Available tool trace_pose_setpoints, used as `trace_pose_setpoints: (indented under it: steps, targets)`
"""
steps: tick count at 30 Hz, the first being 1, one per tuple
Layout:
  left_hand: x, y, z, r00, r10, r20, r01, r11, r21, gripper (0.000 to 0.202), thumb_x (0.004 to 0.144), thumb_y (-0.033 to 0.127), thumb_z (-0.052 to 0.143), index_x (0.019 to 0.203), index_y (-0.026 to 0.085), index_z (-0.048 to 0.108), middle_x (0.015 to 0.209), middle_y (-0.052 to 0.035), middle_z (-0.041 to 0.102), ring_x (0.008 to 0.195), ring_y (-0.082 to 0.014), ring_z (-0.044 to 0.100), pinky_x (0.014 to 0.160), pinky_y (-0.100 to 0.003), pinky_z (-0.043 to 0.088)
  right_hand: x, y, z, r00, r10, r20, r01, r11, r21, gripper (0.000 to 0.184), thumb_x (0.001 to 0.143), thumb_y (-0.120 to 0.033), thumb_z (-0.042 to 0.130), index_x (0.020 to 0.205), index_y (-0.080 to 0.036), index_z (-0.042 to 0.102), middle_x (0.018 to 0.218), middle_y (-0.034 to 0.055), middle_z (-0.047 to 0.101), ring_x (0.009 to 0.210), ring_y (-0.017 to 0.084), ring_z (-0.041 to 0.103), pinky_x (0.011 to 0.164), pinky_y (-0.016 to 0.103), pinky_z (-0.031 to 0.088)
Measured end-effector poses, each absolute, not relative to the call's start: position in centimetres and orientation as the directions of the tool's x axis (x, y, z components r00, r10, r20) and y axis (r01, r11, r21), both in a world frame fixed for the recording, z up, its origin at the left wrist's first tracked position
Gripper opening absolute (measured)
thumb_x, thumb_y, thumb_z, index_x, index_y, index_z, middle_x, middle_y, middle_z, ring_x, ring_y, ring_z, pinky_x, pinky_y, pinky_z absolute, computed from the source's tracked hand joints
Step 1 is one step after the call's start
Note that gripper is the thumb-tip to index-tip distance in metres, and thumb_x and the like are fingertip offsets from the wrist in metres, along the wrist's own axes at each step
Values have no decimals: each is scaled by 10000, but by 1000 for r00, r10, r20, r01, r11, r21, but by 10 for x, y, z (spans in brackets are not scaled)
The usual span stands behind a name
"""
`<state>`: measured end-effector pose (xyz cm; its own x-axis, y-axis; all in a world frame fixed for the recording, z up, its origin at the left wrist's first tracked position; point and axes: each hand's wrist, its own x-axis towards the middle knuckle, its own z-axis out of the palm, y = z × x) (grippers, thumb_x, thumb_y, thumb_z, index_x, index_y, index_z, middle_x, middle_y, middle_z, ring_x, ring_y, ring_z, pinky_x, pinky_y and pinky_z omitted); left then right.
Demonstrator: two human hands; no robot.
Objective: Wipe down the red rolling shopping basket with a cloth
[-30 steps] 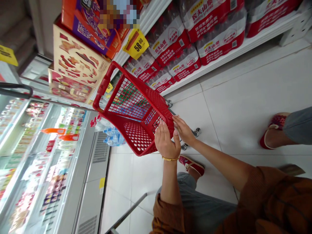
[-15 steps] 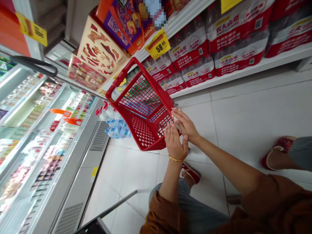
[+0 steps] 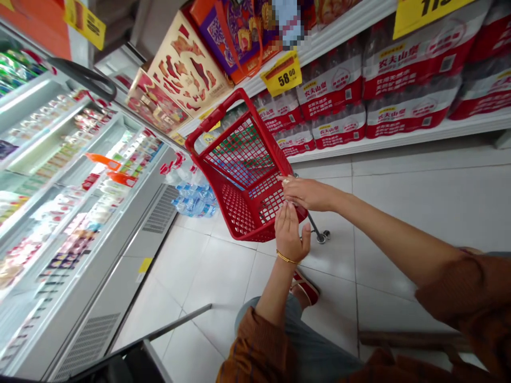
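A red plastic shopping cart (image 3: 239, 226) with gridded walls stands before me, its handle on the far side. My left hand (image 3: 290, 234), with a gold bracelet on the wrist, rests at the cart's near rim. Its fingers are straight and together, the thumb apart. Just beyond it, my right hand (image 3: 309, 192) bends its fingers over the rim at the near right corner. Something small and pale shows by its fingers; I cannot make out what it is. The fingertips of both hands nearly meet. No goods show inside the basket.
A shelf with red-wrapped packs of bottled water (image 3: 339, 88) runs along the right. Gift boxes (image 3: 187, 69) stand above. A chilled display case (image 3: 136, 234) lines the left, with blue bottles (image 3: 195, 199) beside it. A metal-framed dark object (image 3: 128, 361) sits at lower left.
The view has swung, so shelves and cart sit further right. My right forearm has turned flatter and moved up along the rim. A cart wheel now shows below the hands.
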<state>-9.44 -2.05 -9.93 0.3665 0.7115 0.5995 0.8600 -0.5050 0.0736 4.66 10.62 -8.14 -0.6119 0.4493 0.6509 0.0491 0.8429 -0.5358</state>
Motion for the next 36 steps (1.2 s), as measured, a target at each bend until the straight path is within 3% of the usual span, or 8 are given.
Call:
trace_pose_setpoints:
  steps: [6, 9, 19, 30, 36]
  targets:
    - [-114, -28, -102, 454, 651, 608, 818, -575, 5, 628, 968, 365, 372, 1478, 14, 266, 1406, -254, 492, 1419, -275, 347, 1122, -447, 356, 46, 93, -73, -723, 334, 605, 100, 917, -387, 325, 983, -256, 383, 853, -180, 670, 847, 81, 676, 982, 227, 606, 1069, 491, 416]
    - [-122, -35, -101, 479, 627, 614, 798, -603, -5, 621, 971, 372, 347, 1485, 33, 263, 1385, -234, 524, 1403, -268, 377, 1108, -442, 376, 42, 83, -76, -713, 340, 613, 125, 922, -367, 327, 987, -252, 380, 826, -174, 654, 821, 78, 663, 938, 221, 592, 1053, 485, 418]
    - [-143, -56, -99, 447, 612, 653, 776, -628, 58, 618, 952, 392, 358, 1474, 63, 313, 1341, -221, 567, 1351, -272, 456, 1077, -454, 420, 29, 49, -75, -670, 404, 623, 178, 902, -393, 307, 986, -261, 368, 879, -186, 646, 903, 90, 676, 981, 233, 600, 1016, 480, 458]
    - [-168, -74, -92, 400, 636, 660, 817, -573, 57, 633, 964, 404, 363, 1483, 52, 276, 1384, -235, 522, 1407, -285, 365, 1107, -502, 390, -8, 18, -86, -526, 544, 654, 269, 836, -479, 344, 1001, -344, 346, 1055, -192, 650, 1034, 106, 692, 1127, 268, 579, 1065, 583, 422]
    - [-181, -77, -94, 299, 674, 676, 867, -487, 102, 591, 979, 388, 349, 1475, 72, 303, 1465, -238, 425, 1440, -292, 294, 1124, -530, 359, -35, 8, -92, -477, 555, 681, 269, 830, -489, 339, 1003, -333, 354, 1122, -174, 629, 1100, 108, 679, 1213, 264, 548, 1110, 570, 393]
